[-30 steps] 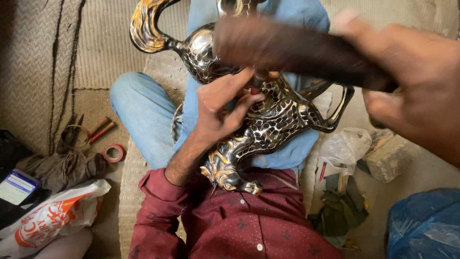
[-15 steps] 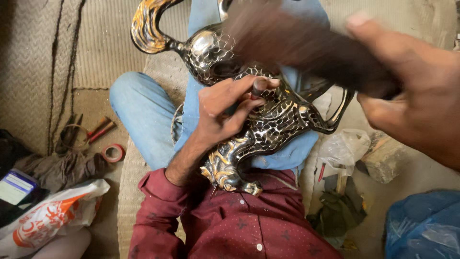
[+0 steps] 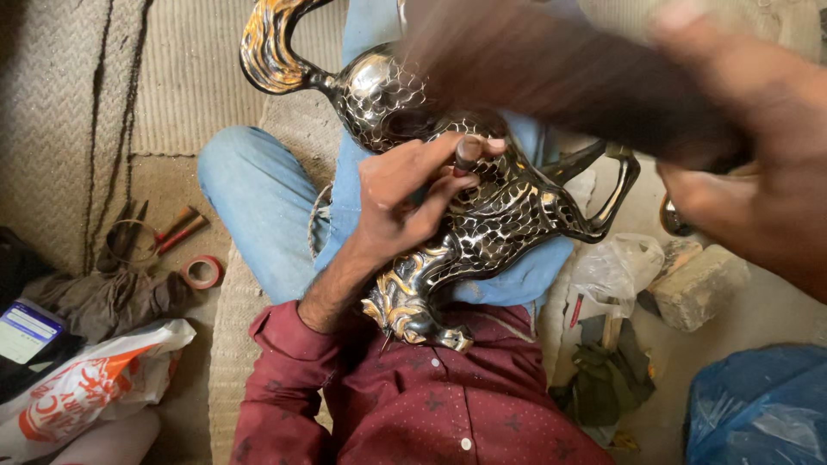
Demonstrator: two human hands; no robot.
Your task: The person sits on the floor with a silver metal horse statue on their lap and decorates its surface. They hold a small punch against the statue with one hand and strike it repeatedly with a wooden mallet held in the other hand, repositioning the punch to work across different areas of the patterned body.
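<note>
Red tape roll [image 3: 203, 272] beside pliers [image 3: 129, 238]

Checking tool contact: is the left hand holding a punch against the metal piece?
Yes, the left hand grips a short punch with its tip set on the patterned metal piece.

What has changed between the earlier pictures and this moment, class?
The right hand has swung the blurred dark tool slightly up and left. The left hand still pins the small punch on the metal figure, which lies unmoved on the lap.
</note>
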